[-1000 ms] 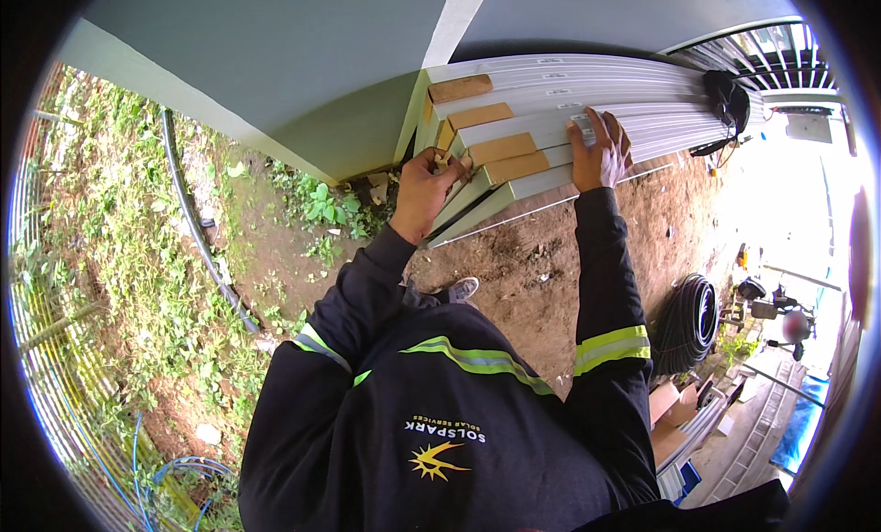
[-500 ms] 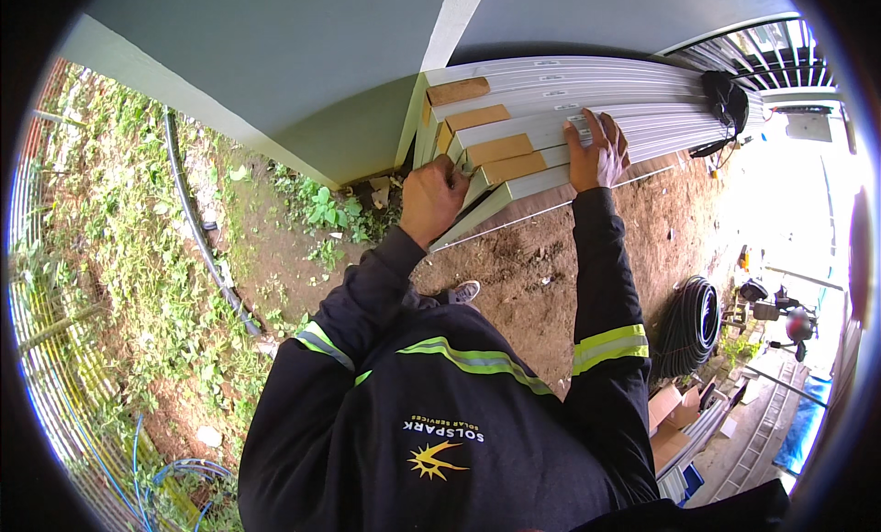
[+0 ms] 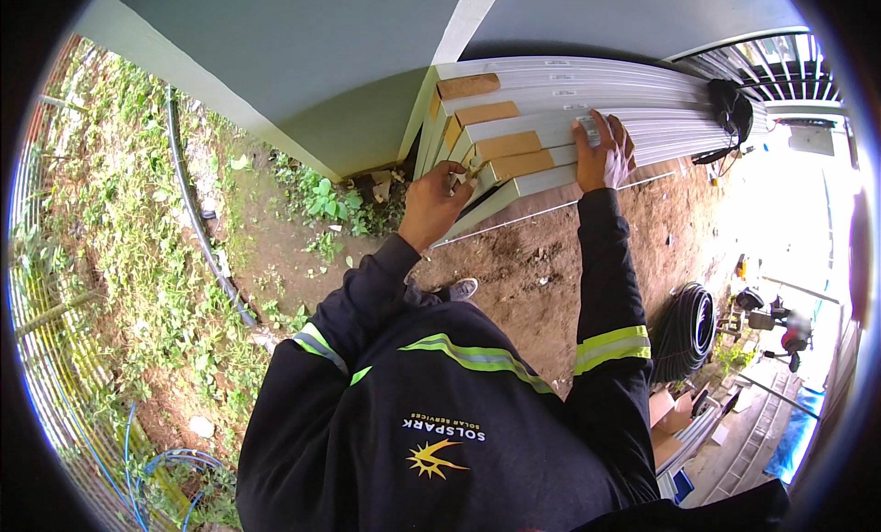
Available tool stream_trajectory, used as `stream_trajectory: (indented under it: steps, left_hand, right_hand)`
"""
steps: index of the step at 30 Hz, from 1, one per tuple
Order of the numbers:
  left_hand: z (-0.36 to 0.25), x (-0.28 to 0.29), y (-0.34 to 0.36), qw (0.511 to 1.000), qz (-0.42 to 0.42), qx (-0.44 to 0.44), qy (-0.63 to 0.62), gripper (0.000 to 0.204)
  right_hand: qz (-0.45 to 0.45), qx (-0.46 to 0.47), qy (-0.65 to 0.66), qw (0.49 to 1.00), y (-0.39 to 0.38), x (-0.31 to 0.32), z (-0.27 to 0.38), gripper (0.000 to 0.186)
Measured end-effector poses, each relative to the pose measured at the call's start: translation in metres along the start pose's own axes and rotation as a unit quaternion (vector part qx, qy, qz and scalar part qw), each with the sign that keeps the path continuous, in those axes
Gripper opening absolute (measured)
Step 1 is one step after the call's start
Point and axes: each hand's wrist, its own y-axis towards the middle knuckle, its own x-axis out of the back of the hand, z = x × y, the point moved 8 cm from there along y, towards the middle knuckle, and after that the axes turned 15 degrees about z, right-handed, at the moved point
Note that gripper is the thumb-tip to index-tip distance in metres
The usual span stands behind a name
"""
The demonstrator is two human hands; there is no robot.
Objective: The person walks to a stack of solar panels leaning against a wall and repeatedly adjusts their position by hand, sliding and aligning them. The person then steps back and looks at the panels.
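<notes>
Stacked long white lengths (image 3: 665,136) with brown cardboard end wraps (image 3: 509,146) lie along the grey wall. My left hand (image 3: 431,209) is at their near left ends, fingers curled and pinched at a torn bit of brown wrap (image 3: 473,176); exactly what is between the fingertips is hard to make out. My right hand (image 3: 603,156) grips the top of the lengths just right of the wraps, fingers bent over them. A black bundle with straps (image 3: 730,110) rests on their far end.
A grey wall (image 3: 275,64) rises ahead. Bare dirt (image 3: 528,266) lies below, weeds and a black pipe (image 3: 193,211) to the left. At right are a black hose coil (image 3: 679,335), cardboard boxes, a ladder (image 3: 762,440), a blue tarp (image 3: 791,445) and clutter. A railing (image 3: 771,64) stands upper right.
My left hand shifted slightly down and right, then back up at the wrap ends, its fingers changing their pinch. My right hand stays on the lengths. The view has shifted slightly.
</notes>
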Motion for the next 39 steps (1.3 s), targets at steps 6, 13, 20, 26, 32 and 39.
stream_trajectory:
  steps: [6, 13, 20, 26, 32, 39]
  left_hand:
    - [-0.018, -0.005, 0.003, 0.983, -0.065, -0.123, 0.121, 0.019]
    - [-0.010, -0.012, 0.012, 0.980, -0.036, -0.147, 0.130, 0.015]
    - [0.005, -0.013, 0.017, 0.998, 0.044, -0.035, 0.007, 0.020]
    - [0.035, -0.021, 0.018, 0.994, 0.032, -0.032, -0.097, 0.023]
    - [0.114, -0.048, 0.009, 0.985, 0.029, 0.080, -0.151, 0.026]
    - [0.119, -0.049, -0.029, 0.963, 0.084, 0.137, -0.218, 0.022]
  right_hand:
    - [0.003, -0.002, 0.002, 1.000, 0.000, 0.000, -0.001, 0.057]
    - [0.002, -0.002, 0.005, 1.000, 0.000, 0.002, 0.001, 0.057]
    - [-0.006, 0.008, 0.018, 1.000, -0.002, 0.005, 0.003, 0.056]
    - [-0.013, 0.006, 0.005, 1.000, -0.003, 0.003, 0.002, 0.058]
    - [0.000, -0.007, 0.007, 1.000, -0.002, 0.002, 0.002, 0.058]
    - [-0.013, 0.003, 0.001, 1.000, -0.005, 0.005, 0.006, 0.055]
